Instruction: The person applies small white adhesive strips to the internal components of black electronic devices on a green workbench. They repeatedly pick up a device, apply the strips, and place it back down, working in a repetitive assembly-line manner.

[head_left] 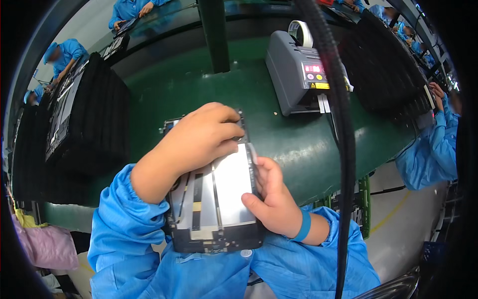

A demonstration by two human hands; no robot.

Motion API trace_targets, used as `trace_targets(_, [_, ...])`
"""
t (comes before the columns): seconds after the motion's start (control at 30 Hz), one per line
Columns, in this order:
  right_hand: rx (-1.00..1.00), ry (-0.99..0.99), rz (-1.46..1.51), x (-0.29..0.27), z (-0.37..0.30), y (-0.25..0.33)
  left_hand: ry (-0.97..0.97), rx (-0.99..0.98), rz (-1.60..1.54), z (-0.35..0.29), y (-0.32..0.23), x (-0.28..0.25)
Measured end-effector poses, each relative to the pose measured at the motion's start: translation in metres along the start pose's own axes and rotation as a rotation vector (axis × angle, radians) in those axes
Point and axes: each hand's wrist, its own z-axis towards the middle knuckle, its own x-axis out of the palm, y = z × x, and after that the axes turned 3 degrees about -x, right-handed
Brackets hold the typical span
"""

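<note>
An opened tablet [231, 189] without its back cover lies in front of me, its lower end near my body. It has silver battery panels, dark flat ribbon cables and a black frame. My left hand [209, 132] reaches across its upper part, fingers curled down at the far right corner. Whatever those fingertips may pinch is hidden. My right hand [274, 199], with a blue band on the wrist, grips the tablet's right edge, thumb on top. Beside its index finger, a small whitish strip [253, 153] shows along the edge.
A grey tape dispenser [298, 74] with a lit display stands at the back right of the green table [174, 89]. Black trays [89, 114] holding tablet parts are stacked left, and more black trays [383, 65] right. A black cable [343, 149] hangs in front. Co-workers in blue sit around.
</note>
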Motion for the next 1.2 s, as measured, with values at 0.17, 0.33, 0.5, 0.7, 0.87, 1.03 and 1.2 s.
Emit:
trace_targets(0.17, [0.213,0.084,-0.128,-0.015,0.026,0.024,-0.1,-0.036,-0.02,-0.031,0.004,-0.003])
trace_targets(0.33, [0.082,-0.015,-0.488,-0.032,0.103,0.024,-0.128,-0.105,-0.084,-0.04,0.008,0.0])
trace_targets(0.5, [0.195,0.178,-0.437,-0.028,0.138,0.013,-0.185,-0.091,-0.069,-0.044,0.013,0.005])
trace_targets(0.7, [0.258,0.205,-0.322,-0.026,0.137,0.018,-0.218,-0.136,-0.007,-0.044,0.012,0.006])
trace_targets(0.87, [-0.009,0.193,-0.543,-0.038,0.14,0.028,-0.265,-0.147,-0.017,-0.043,0.012,0.004])
trace_targets(1.03, [0.001,0.598,-0.607,-0.03,0.152,0.055,-0.214,-0.212,-0.084,-0.045,0.016,0.002])
trace_targets(1.2, [-0.099,0.761,-0.899,-0.027,0.167,0.049,-0.279,-0.225,-0.074,-0.041,0.02,0.007])
